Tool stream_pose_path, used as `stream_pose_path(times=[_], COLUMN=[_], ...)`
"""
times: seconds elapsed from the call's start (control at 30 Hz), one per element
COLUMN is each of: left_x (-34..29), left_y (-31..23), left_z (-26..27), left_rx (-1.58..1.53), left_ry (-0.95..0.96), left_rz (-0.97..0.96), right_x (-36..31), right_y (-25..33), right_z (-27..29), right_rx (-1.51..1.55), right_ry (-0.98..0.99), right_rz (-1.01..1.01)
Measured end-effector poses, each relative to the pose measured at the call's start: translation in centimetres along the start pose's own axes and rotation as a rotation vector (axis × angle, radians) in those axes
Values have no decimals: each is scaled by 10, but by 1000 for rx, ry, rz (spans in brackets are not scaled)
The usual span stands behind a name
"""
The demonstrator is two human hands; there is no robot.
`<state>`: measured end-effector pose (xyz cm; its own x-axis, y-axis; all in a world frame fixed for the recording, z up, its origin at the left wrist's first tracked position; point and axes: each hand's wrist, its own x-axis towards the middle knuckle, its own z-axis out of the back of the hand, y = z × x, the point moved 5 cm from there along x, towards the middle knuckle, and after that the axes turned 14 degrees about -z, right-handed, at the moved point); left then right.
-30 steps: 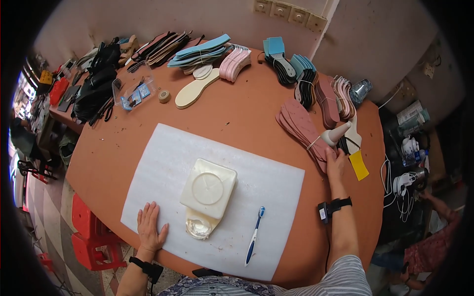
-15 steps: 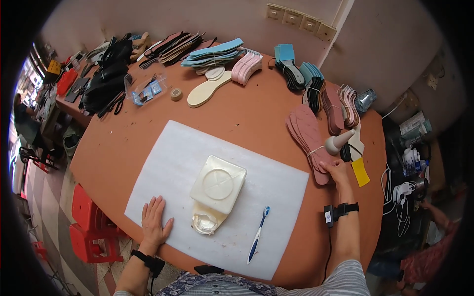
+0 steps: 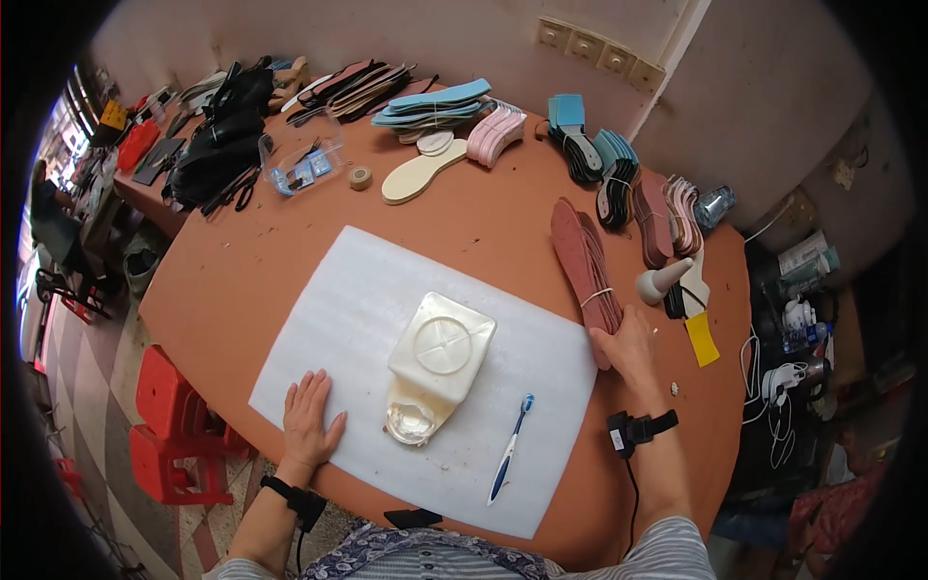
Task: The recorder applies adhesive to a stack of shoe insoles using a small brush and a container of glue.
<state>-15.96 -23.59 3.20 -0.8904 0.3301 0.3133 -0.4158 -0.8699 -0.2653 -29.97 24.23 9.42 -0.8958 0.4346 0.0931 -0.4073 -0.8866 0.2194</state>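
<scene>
My left hand (image 3: 309, 422) lies flat with its fingers stretched out on the left near edge of a white foam sheet (image 3: 338, 319). At the sheet's right side my right hand (image 3: 631, 350) grips the near end of a bundle of dusty-pink insoles (image 3: 583, 261), tied with a band. The bundle is tipped onto its side, so the layered edges show. A cream square plastic container (image 3: 443, 346) rests on the sheet, its near end open and crusted with pale residue. To its right lies a blue-and-white toothbrush (image 3: 510, 449).
A grey cone-shaped tool (image 3: 664, 281) and a yellow slip (image 3: 703, 339) are right of my right hand. Banded insole stacks (image 3: 435, 109) line the table's back. Tape (image 3: 361, 178) sits beside a clear tray (image 3: 307, 169). Red stools (image 3: 169, 396) stand left of the table.
My right hand has shifted left and turned the pink insole bundle from lying flat onto its side. My left hand stays on the sheet. The whole view has shifted slightly.
</scene>
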Motion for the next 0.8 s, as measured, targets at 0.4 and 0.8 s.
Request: stream_pose_path(times=[0.4, 0.8], left_x=[-7, -6], left_y=[1, 3], left_z=[1, -2], left_rx=[17, 16], left_ry=[-37, -67], left_rz=[2, -30], right_x=[-37, -136], right_y=[-35, -37], right_z=[-2, 4], right_rx=[1043, 291], right_ry=[470, 153], right_rz=[-309, -144])
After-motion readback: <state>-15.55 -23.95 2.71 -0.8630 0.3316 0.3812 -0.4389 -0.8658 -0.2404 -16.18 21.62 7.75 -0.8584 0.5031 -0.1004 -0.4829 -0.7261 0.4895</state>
